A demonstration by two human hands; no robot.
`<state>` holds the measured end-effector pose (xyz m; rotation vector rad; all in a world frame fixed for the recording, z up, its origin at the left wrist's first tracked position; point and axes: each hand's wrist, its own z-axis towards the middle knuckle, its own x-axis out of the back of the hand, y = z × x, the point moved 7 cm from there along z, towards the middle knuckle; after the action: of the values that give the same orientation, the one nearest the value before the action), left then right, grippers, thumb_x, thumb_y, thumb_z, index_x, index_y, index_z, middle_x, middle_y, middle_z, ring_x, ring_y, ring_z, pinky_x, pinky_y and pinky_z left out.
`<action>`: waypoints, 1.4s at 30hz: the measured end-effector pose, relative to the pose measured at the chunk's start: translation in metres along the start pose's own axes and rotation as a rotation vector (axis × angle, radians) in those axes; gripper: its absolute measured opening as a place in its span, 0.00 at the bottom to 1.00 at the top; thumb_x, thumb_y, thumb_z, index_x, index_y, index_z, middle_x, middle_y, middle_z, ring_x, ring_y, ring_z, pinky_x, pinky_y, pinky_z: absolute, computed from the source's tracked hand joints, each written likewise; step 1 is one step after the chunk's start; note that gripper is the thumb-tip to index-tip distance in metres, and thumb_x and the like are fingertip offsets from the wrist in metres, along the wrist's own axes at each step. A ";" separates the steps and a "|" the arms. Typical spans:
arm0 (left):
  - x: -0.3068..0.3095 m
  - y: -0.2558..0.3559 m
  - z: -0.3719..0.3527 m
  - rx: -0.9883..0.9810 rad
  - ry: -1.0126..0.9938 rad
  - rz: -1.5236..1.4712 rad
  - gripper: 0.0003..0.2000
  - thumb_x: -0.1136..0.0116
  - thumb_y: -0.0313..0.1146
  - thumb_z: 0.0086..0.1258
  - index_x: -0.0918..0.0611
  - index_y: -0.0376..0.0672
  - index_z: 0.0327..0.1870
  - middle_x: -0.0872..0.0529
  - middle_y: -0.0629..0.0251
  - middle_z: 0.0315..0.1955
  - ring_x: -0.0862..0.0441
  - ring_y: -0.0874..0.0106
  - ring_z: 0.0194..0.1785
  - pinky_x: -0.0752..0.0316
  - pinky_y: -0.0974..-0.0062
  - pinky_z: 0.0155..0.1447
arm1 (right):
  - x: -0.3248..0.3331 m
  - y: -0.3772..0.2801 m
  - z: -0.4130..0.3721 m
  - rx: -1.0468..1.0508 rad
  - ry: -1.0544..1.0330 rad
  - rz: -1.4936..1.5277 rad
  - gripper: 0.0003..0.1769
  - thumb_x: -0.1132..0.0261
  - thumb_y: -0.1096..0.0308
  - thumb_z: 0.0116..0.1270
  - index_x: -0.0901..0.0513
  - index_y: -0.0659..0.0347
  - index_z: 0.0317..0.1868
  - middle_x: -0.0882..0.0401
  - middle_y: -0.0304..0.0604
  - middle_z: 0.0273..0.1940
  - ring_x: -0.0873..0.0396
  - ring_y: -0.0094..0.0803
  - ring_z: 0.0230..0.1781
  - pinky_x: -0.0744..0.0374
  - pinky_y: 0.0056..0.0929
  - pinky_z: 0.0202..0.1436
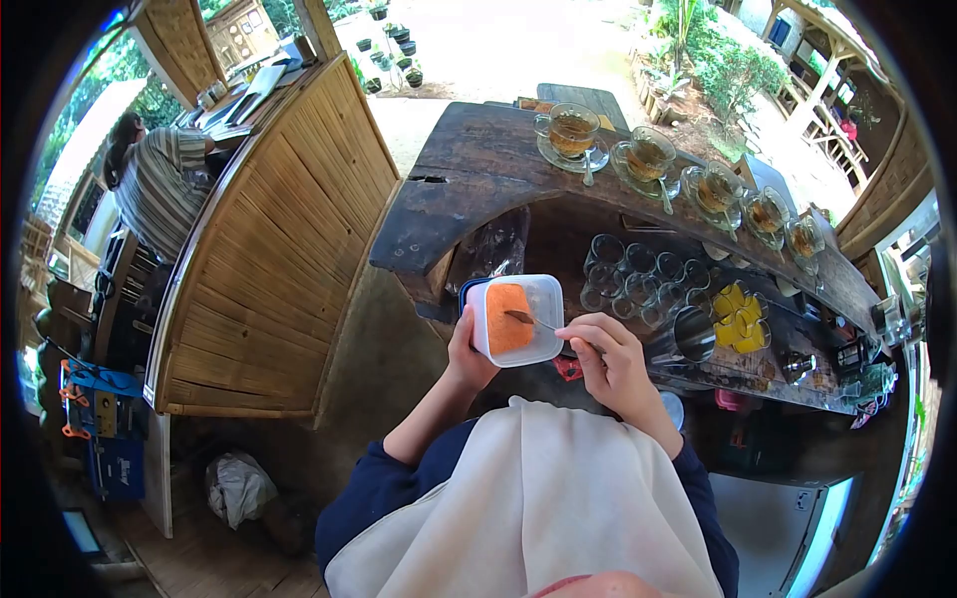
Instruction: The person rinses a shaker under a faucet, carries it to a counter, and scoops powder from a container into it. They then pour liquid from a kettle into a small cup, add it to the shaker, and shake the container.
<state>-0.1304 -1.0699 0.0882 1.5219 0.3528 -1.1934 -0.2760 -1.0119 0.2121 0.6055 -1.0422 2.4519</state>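
My left hand (473,351) is wrapped round the side of a clear plastic container (543,343) that is tilted so its inside faces me. Orange powder (509,335) fills the container's left part. A dark blue lid (467,289) shows behind its left edge, apparently held along with it. Between the fingertips of my right hand (610,361) is the thin handle of a spoon (519,316), whose bowl lies on the powder. Beyond, on the dark wooden counter, several glass cups of amber drink stand on saucers with spoons, the nearest glass cup (572,134) at the left.
Under the wooden counter (439,189), a shelf holds several upturned glasses (638,269), a metal canister (688,337) and yellow packets (740,317). A bamboo-clad counter (274,249) stands left, with a person in a striped top (164,179) behind it. A white sack (239,488) lies on the floor.
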 end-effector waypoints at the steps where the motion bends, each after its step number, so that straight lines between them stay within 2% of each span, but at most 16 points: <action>1: 0.000 -0.001 -0.001 0.001 -0.001 0.002 0.32 0.64 0.57 0.73 0.43 0.48 0.72 0.34 0.60 0.67 0.35 0.62 0.69 0.42 0.55 0.72 | 0.001 0.000 -0.002 -0.032 0.008 0.037 0.06 0.38 0.76 0.63 0.17 0.60 0.41 0.20 0.42 0.36 0.23 0.35 0.31 0.26 0.28 0.33; 4: 0.003 -0.001 -0.002 0.000 0.047 0.009 0.32 0.64 0.57 0.73 0.43 0.48 0.73 0.34 0.60 0.67 0.36 0.62 0.70 0.42 0.56 0.72 | 0.000 0.004 0.001 -0.076 0.015 0.084 0.06 0.38 0.76 0.64 0.18 0.60 0.40 0.20 0.42 0.36 0.23 0.35 0.31 0.26 0.28 0.33; 6: 0.002 -0.003 -0.002 0.015 -0.009 -0.055 0.32 0.65 0.57 0.73 0.43 0.48 0.73 0.34 0.60 0.67 0.36 0.62 0.70 0.42 0.56 0.72 | -0.002 0.006 -0.002 -0.094 0.013 0.097 0.05 0.39 0.76 0.64 0.18 0.61 0.40 0.20 0.42 0.36 0.23 0.36 0.31 0.26 0.28 0.33; 14: 0.000 -0.005 -0.002 0.009 0.041 -0.004 0.32 0.65 0.56 0.73 0.43 0.47 0.72 0.33 0.59 0.67 0.36 0.62 0.70 0.42 0.57 0.72 | -0.008 0.018 -0.008 -0.240 0.036 0.325 0.07 0.45 0.76 0.71 0.19 0.66 0.40 0.21 0.44 0.35 0.23 0.23 0.27 0.25 0.19 0.31; 17: 0.004 -0.008 -0.002 0.021 0.042 -0.007 0.32 0.64 0.56 0.73 0.42 0.46 0.72 0.33 0.58 0.66 0.36 0.61 0.70 0.43 0.57 0.72 | -0.007 0.025 -0.013 -0.312 0.131 0.335 0.07 0.45 0.77 0.70 0.19 0.67 0.40 0.21 0.44 0.35 0.24 0.23 0.27 0.25 0.19 0.30; 21: 0.010 -0.014 -0.003 0.047 0.084 -0.015 0.33 0.64 0.57 0.73 0.42 0.44 0.72 0.33 0.57 0.67 0.36 0.61 0.70 0.43 0.56 0.73 | -0.013 0.023 -0.013 -0.294 0.066 0.317 0.07 0.45 0.76 0.71 0.19 0.67 0.39 0.21 0.43 0.34 0.24 0.21 0.26 0.26 0.19 0.30; 23: 0.013 -0.015 -0.003 0.041 0.071 -0.007 0.33 0.64 0.57 0.73 0.42 0.43 0.71 0.33 0.57 0.67 0.36 0.61 0.70 0.43 0.56 0.73 | -0.014 0.032 -0.020 -0.414 0.112 0.428 0.08 0.45 0.75 0.71 0.19 0.67 0.38 0.21 0.42 0.32 0.25 0.20 0.26 0.28 0.18 0.28; 27: 0.011 -0.018 -0.002 0.061 0.082 -0.020 0.33 0.63 0.56 0.73 0.41 0.42 0.71 0.34 0.56 0.67 0.36 0.60 0.70 0.44 0.56 0.73 | -0.011 0.030 -0.018 -0.391 0.091 0.286 0.09 0.45 0.73 0.72 0.19 0.66 0.38 0.21 0.40 0.29 0.26 0.18 0.23 0.30 0.17 0.25; 29: 0.011 -0.020 -0.001 0.065 0.056 -0.027 0.33 0.63 0.56 0.73 0.41 0.42 0.71 0.34 0.56 0.67 0.36 0.60 0.70 0.44 0.55 0.73 | -0.019 0.042 -0.029 -0.624 0.029 0.469 0.10 0.45 0.71 0.73 0.19 0.66 0.38 0.22 0.38 0.24 0.27 0.16 0.20 0.31 0.15 0.22; 30: 0.009 -0.020 0.000 0.066 0.032 -0.034 0.33 0.63 0.56 0.73 0.41 0.42 0.71 0.34 0.56 0.67 0.36 0.59 0.70 0.44 0.55 0.73 | -0.019 0.043 -0.030 -0.624 0.032 0.467 0.10 0.45 0.71 0.73 0.19 0.66 0.38 0.22 0.38 0.24 0.27 0.16 0.20 0.31 0.15 0.22; 32: 0.009 -0.022 0.001 0.063 0.084 -0.011 0.32 0.64 0.57 0.73 0.39 0.42 0.70 0.32 0.56 0.65 0.34 0.59 0.68 0.41 0.55 0.71 | -0.013 0.046 -0.031 -0.590 0.187 0.475 0.11 0.45 0.69 0.74 0.19 0.66 0.39 0.24 0.36 0.21 0.27 0.15 0.17 0.31 0.15 0.20; 33: 0.011 -0.022 0.001 0.056 0.137 0.014 0.32 0.66 0.58 0.73 0.36 0.42 0.68 0.30 0.56 0.64 0.32 0.59 0.66 0.39 0.54 0.70 | -0.010 0.043 -0.029 -0.588 0.188 0.473 0.11 0.45 0.69 0.74 0.19 0.66 0.39 0.24 0.36 0.21 0.27 0.15 0.17 0.31 0.15 0.20; 35: 0.011 -0.025 0.002 0.070 0.094 -0.016 0.32 0.64 0.57 0.73 0.39 0.43 0.70 0.32 0.57 0.65 0.34 0.59 0.68 0.41 0.55 0.71 | -0.012 0.036 -0.027 -0.635 0.003 0.409 0.11 0.45 0.69 0.74 0.19 0.67 0.39 0.23 0.35 0.20 0.26 0.16 0.17 0.31 0.15 0.20; 39: 0.009 -0.027 0.005 0.056 0.076 -0.028 0.32 0.62 0.55 0.73 0.42 0.45 0.71 0.34 0.57 0.67 0.37 0.61 0.70 0.44 0.57 0.73 | -0.008 0.038 -0.030 -0.568 0.137 0.466 0.11 0.45 0.69 0.74 0.19 0.67 0.39 0.23 0.36 0.20 0.25 0.17 0.17 0.30 0.15 0.20; 41: 0.010 -0.030 0.005 0.073 0.068 -0.042 0.31 0.61 0.55 0.73 0.42 0.45 0.71 0.34 0.58 0.67 0.37 0.61 0.70 0.44 0.57 0.73 | -0.001 0.027 -0.020 -0.458 0.069 0.219 0.11 0.45 0.70 0.73 0.19 0.67 0.39 0.23 0.37 0.20 0.24 0.17 0.18 0.28 0.15 0.21; 42: 0.009 -0.032 0.005 0.090 0.059 -0.055 0.31 0.61 0.55 0.73 0.42 0.46 0.71 0.34 0.58 0.67 0.37 0.61 0.70 0.44 0.57 0.73 | -0.001 0.027 -0.021 -0.460 0.070 0.220 0.11 0.45 0.70 0.73 0.19 0.67 0.39 0.23 0.37 0.20 0.24 0.17 0.18 0.28 0.15 0.21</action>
<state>-0.1527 -1.0668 0.0631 1.6370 0.3860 -1.2234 -0.2938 -1.0140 0.1826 0.2647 -1.6471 2.2655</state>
